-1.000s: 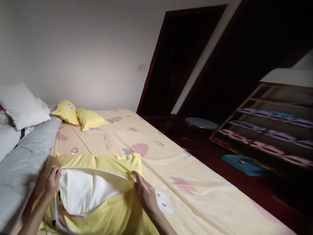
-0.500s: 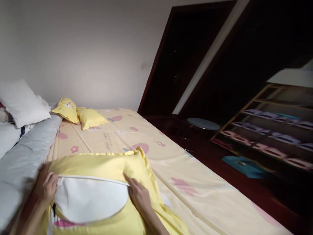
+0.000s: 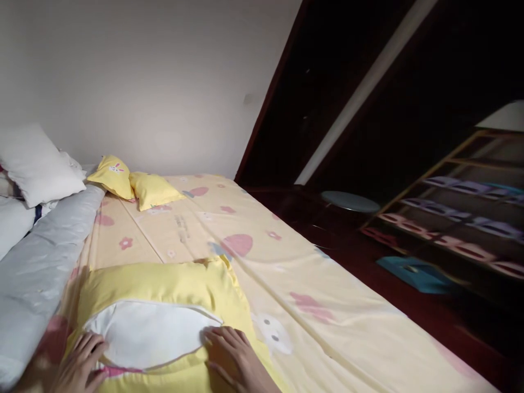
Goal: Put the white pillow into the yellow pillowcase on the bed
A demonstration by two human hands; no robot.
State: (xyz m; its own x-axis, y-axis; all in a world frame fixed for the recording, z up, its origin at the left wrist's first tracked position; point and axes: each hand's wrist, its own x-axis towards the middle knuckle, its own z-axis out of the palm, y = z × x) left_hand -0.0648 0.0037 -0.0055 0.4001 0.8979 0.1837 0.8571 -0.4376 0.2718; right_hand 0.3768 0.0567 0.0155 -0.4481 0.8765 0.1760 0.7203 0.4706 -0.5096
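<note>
A yellow pillowcase [image 3: 155,278] lies at the near end of the bed, with a wide opening across its middle. Through that opening shows a white pillow [image 3: 155,333]; the rest of it is covered by the case. My left hand [image 3: 84,360] rests at the opening's lower left corner, fingers apart on the fabric near a small pink patch. At the right end of the slit, my right hand [image 3: 235,352] touches the yellow cloth and the pillow's edge, its fingers stretched and the thumb apart from them.
Two small yellow pillows [image 3: 153,191] lie at the bed's far end. A grey quilt [image 3: 53,262] and a white cushion [image 3: 43,169] line the left side. Beyond the patterned sheet [image 3: 278,262], right, stand a round stool [image 3: 350,202] and a slipper rack [image 3: 454,213].
Both hands have let go of the opening's upper edge and come down to its lower corners. The pillowcase now lies flatter, its slit narrower. My view has shifted slightly.
</note>
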